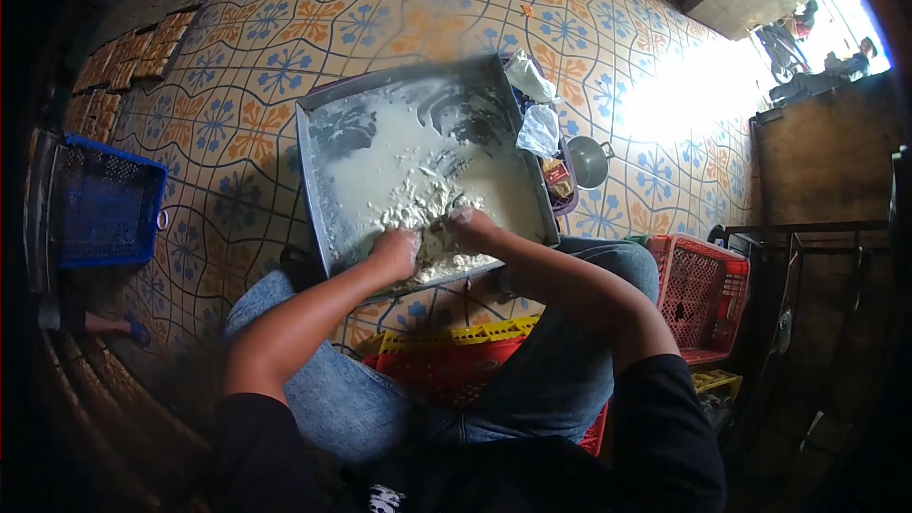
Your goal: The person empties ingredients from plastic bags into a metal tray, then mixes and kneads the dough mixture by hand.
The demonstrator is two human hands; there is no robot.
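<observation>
A large square metal tray [316,192] sits in front of my knees. Milky liquid [389,147] covers much of its floor, and lumpy wet dough [432,199] is heaped at the near side. My left hand [397,252] is closed and pressed into the dough close to the near wall. To its right, my right hand [469,228] curls into the same heap, with white paste on the fingers. Both sets of fingertips are partly hidden by dough.
A blue crate [112,199] stands at left, near another person's foot [139,331]. Right of the tray are a purple basket [567,199] with plastic bags [540,130] and a metal pot [590,163]. A red crate [698,299] stands by my right knee.
</observation>
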